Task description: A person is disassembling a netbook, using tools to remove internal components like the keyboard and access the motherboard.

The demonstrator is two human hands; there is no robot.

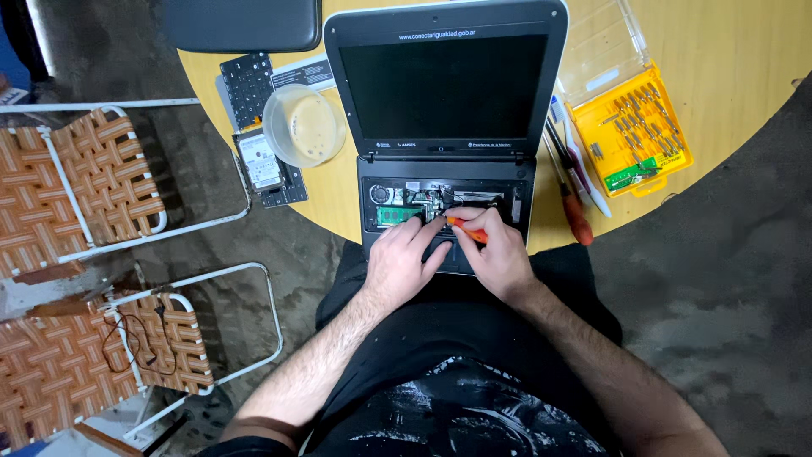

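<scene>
The person is sitting at a round wooden table (744,51) and is working on a small dark laptop (447,93) whose keyboard cover is taken off, so the green board and other inner parts are showing just above the hands. The right hand (499,250) is closing its fingers around a small screwdriver with an orange handle (468,229), and the tip is pointing left into the open base. The left hand (404,254) is resting flat on the front edge of the base, its fingers loosely spread and holding nothing, touching the right hand at the fingertips. To the right of the right hand a red-handled screwdriver (577,218) is lying on the table, and further right a yellow case of screwdriver bits (633,127) is standing open with its clear lid up. To the upper left of the left hand a round translucent plastic bowl (303,125) is sitting beside a removed black keyboard (247,85) and a hard drive with a white label (259,161).
</scene>
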